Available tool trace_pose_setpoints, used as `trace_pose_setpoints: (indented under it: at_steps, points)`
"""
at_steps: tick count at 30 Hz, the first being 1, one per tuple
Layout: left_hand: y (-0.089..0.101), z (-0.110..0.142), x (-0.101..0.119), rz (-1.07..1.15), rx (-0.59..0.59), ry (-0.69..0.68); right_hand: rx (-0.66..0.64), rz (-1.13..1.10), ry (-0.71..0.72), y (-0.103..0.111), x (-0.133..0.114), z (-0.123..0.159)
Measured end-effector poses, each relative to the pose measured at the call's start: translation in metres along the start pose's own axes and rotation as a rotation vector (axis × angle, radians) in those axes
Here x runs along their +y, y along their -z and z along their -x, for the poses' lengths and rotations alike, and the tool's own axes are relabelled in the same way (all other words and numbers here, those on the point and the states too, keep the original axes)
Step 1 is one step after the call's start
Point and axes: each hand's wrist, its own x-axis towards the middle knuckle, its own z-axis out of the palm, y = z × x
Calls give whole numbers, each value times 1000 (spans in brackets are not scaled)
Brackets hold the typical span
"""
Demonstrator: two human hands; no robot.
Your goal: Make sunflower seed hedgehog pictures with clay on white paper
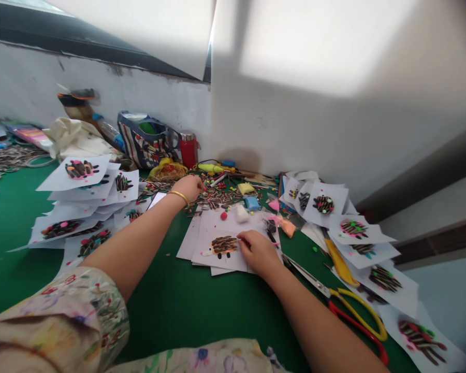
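Observation:
My left hand (191, 187), with a gold bangle at the wrist, reaches to the heap of striped sunflower seeds (221, 197) at the back. Its fingers are pinched together, and what they hold, if anything, is hidden. My right hand (259, 253) rests on a stack of white paper cards, its fingers drawn together at the right edge of a hedgehog picture (224, 245). That hedgehog has a white snout, an orange body covered with seeds, and dark feet. Behind it on the card lie a white clay lump (241, 213) and a red clay ball (224, 215).
Finished-looking hedgehog cards (73, 207) pile up at left, more cards (373, 254) at right. Scissors (334, 295) and a yellow-handled tool (339, 261) lie right of my right hand. Blue clay (251, 203), orange clay (287, 226), a red flask (188, 149) and a bag (147, 137) stand farther back.

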Motion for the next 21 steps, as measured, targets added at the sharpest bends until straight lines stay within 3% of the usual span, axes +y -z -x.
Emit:
trace_pose_setpoints:
  at_steps: [12,21]
  points:
    - [1,-2,-19,-180,-213,-12,6,2,-5,0,0,0]
    - [-13,0,-8,-149,-50,-41,6,1,0,1,-1,0]
